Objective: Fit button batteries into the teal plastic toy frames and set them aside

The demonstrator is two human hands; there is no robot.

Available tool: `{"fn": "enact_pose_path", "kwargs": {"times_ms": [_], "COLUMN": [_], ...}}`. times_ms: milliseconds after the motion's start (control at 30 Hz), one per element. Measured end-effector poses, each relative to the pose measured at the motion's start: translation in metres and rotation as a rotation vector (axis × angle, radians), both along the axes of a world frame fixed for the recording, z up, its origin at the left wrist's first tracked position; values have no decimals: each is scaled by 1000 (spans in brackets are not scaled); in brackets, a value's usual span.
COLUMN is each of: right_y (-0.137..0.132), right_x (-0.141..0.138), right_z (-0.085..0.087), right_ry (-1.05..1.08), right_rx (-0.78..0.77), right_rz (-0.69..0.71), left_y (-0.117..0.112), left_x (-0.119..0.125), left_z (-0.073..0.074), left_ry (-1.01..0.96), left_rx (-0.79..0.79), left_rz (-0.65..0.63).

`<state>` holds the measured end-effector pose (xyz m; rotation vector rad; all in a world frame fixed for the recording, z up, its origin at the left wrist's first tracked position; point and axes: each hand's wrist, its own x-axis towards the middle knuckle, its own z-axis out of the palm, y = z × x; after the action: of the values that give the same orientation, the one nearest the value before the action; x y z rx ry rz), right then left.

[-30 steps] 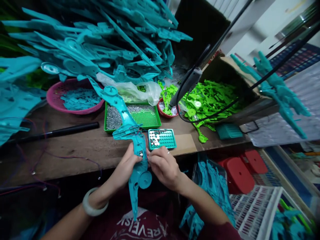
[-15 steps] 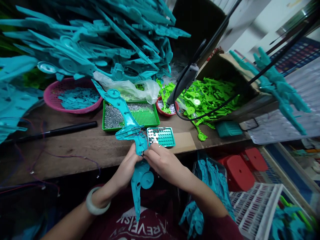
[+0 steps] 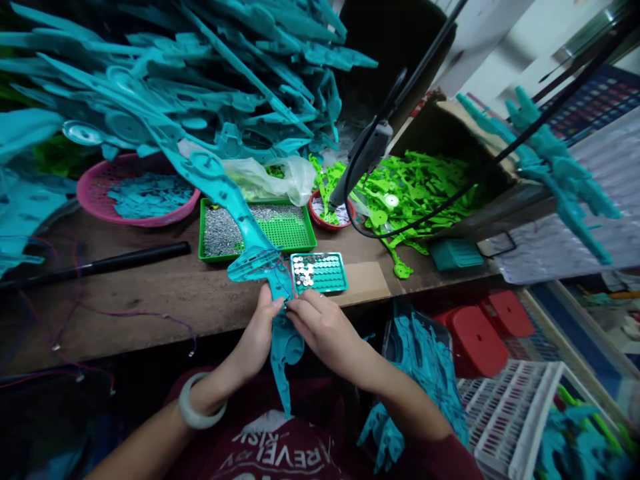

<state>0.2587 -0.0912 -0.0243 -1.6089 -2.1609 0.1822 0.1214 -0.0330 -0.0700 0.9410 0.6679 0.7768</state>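
We held turquoise plastic part (image 3: 254, 235) between left hand (image 3: 256, 332) and right hand (image 3: 327, 330) at table (image 3: 150, 290) edge: left pinched it, thumb on top; right bunched fingertips at opposite side, whether gripping anything, we could not tell. Thin wires (image 3: 286, 268) lay just beyond fingertips; tray (image 3: 331, 272) of silver discs (image 3: 303, 267) sat just ahead of right hand.

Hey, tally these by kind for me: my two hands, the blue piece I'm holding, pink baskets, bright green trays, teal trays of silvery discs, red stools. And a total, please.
Hands, left hand and right hand: 2
Held blue piece: 1
Pink basket: 1
Bright green tray: 1
Teal disc tray: 1
Red stools: 2
Total: 8
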Motion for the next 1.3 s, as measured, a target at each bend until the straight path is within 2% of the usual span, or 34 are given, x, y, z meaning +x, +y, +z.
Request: {"fn": "enact_pose_path", "kwargs": {"times_ms": [167,333,467,567,633,700,800,900,1000,1133,1300], "right_y": [-6,-10,-6,1,4,7,12,19,26,27,17], "right_x": [-4,-12,-20,-13,-3,10,24,26,21,14,9], "right_z": [-4,-8,-18,-19,-15,-7,6,13,12,10,10], "right_ry": [70,124,100,288,448,519,485,395,289,203,208], "right_rx": [63,73,231,327,324,299,279,253,224,247,366], "right_rz": [-60,-109,-187,-176,-170,-171,-157,-68,41,68,89], "left_y": [-2,-10,-10,-1,8,14,16,14,13,11,7], "left_x": [4,7,19,29,32,31,27,23,21,14,6], "left_z": [-9,-16,-8,0,5,10,15,14,5,-6,-2], "left_ry": [52,46,-101,-207,-234,-248,-255,-227,-154,-69,-96], "left_rx": [119,98,-19,-113,-139,-168,-224,-193,-94,13,62], "left_rz": [65,121,237,301,311,289,192,119,146,198,197]}}
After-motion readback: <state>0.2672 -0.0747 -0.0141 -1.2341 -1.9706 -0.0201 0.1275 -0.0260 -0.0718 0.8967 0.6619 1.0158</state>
